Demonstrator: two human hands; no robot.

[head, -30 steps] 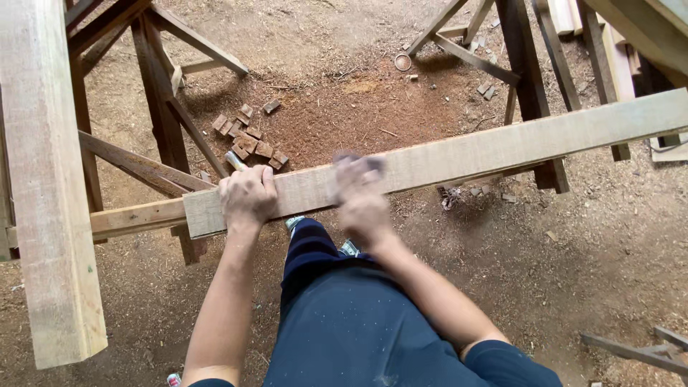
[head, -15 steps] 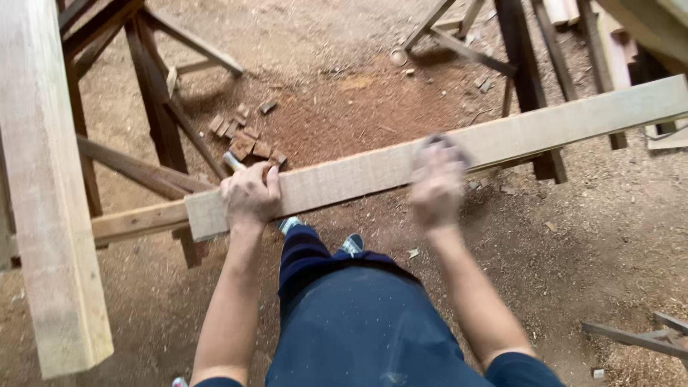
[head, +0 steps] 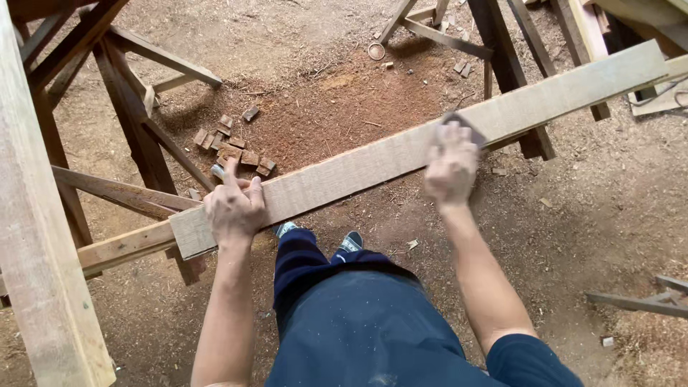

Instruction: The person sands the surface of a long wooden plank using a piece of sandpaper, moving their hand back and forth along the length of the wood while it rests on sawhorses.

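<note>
A long pale plank [head: 401,147] lies slantwise across wooden trestles, its near end resting on a lower rail [head: 122,247] at the person's left. The left hand [head: 233,208] is spread flat on that end, fingers wide, pressing down, apparently to keep the board from sliding. The right hand [head: 450,168] is closed over a small dark pad [head: 464,127] (likely an abrasive block, though blurred) held flat against the plank's top face, well along from the left hand. Below, on the sawdust-covered dirt floor [head: 588,215], a cluster of small wood offcuts [head: 233,147] sits beside a dark trestle leg [head: 132,118]. A heavier beam [head: 36,236] crosses the left edge.
</note>
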